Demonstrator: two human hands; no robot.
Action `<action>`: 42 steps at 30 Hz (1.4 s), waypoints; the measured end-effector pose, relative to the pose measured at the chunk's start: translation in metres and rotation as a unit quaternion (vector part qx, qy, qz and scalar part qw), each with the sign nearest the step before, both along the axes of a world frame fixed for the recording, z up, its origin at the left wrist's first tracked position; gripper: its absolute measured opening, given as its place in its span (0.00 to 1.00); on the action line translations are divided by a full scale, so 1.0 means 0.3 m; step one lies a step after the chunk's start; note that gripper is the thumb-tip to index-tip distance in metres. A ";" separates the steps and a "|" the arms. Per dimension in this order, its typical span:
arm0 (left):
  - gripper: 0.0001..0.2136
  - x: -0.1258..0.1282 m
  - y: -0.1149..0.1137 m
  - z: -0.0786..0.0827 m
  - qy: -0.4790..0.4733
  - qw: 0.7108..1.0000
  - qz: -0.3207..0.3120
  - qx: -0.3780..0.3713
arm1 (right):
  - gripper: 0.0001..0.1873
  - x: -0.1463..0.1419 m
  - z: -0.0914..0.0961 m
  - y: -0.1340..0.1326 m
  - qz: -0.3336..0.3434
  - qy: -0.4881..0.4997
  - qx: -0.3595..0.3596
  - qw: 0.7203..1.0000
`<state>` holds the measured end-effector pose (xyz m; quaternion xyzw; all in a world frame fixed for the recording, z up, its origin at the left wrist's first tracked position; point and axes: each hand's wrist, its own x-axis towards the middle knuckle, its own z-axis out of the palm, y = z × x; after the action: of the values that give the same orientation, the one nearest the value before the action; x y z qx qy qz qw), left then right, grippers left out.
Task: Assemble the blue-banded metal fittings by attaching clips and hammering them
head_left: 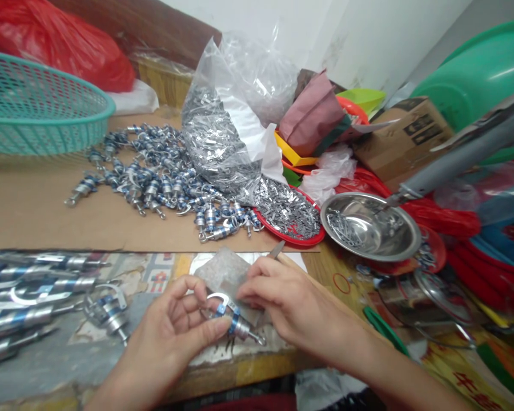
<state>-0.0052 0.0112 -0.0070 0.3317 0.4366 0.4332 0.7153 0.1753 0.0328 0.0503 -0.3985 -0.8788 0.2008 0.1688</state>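
Note:
My left hand [177, 328] is closed, pinching a small silver metal fitting with blue bands [239, 325], a curved silver claw and a small ring at its end. My right hand [280, 291] is closed close beside the claw; what its fingertips grip is hidden. A pointed metal blade [276, 249] shows just beyond the right knuckles, and I cannot tell whether that hand holds it. Behind the fitting lies a grey metal block [223, 271]. A similar banded fitting [111, 317] rests left of my left hand.
Banded fittings [154, 171] lie heaped on cardboard [34, 211]; larger ones [38, 285] lie at left. Behind are a teal basket [47, 128] and a plastic bag of metal strips [218, 131]. A red plate [300, 241] of strips and a steel bowl [389, 228] stand at right.

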 end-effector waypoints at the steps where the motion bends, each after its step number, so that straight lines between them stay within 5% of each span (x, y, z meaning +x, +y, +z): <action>1: 0.17 0.000 0.000 0.000 0.001 1.000 0.000 0.000 | 0.17 0.005 0.008 0.000 0.024 -0.019 0.005 1.000; 5: 0.17 0.005 -0.006 0.004 0.012 1.000 0.020 -0.008 | 0.20 0.002 0.015 0.002 0.074 0.010 -0.018 0.997; 9: 0.17 0.007 -0.009 0.005 0.015 1.000 0.012 -0.012 | 0.16 -0.034 -0.044 0.017 0.021 0.147 -0.087 0.985; 13: 0.18 0.007 -0.006 0.005 0.008 1.000 0.007 -0.018 | 0.17 -0.076 -0.107 0.027 -0.062 0.285 -0.227 0.929; 16: 0.17 0.009 -0.005 0.003 0.005 1.000 0.012 -0.012 | 0.18 -0.092 -0.125 0.022 -0.111 0.323 -0.265 0.902; 19: 0.17 0.010 -0.006 0.000 0.007 1.000 0.016 -0.011 | 0.17 -0.095 -0.134 0.008 -0.106 0.321 -0.205 0.919; 24: 0.17 0.005 -0.007 -0.002 0.026 0.999 0.013 -0.016 | 0.12 -0.086 -0.137 -0.015 -0.069 0.291 0.017 0.954; 29: 0.17 0.006 -0.007 0.005 0.045 0.999 0.010 -0.020 | 0.07 0.073 -0.120 -0.018 -0.223 0.235 0.120 0.939; 31: 0.18 0.008 -0.009 0.006 0.045 0.999 0.013 -0.015 | 0.08 0.189 -0.130 -0.022 -0.290 0.109 0.108 0.945; 33: 0.18 0.010 -0.012 0.005 0.041 0.999 0.017 -0.014 | 0.14 0.291 -0.154 -0.035 -0.294 -0.047 0.035 0.954; 35: 0.18 0.012 -0.015 0.004 0.041 0.999 0.023 -0.015 | 0.13 0.351 -0.181 -0.058 -0.284 -0.100 -0.003 0.954; 38: 0.18 0.013 -0.017 0.005 0.044 0.998 0.030 -0.015 | 0.12 0.348 -0.190 -0.106 -0.273 -0.077 0.010 0.959; 42: 0.18 0.011 -0.011 0.003 0.042 0.999 0.021 -0.018 | 0.14 0.265 -0.113 -0.168 -0.217 -0.011 0.084 0.972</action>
<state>-0.0020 0.0078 -0.0062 0.3278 0.4810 0.4261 0.6925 0.2549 -0.0177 0.0165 -0.5663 -0.7868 0.0802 0.2319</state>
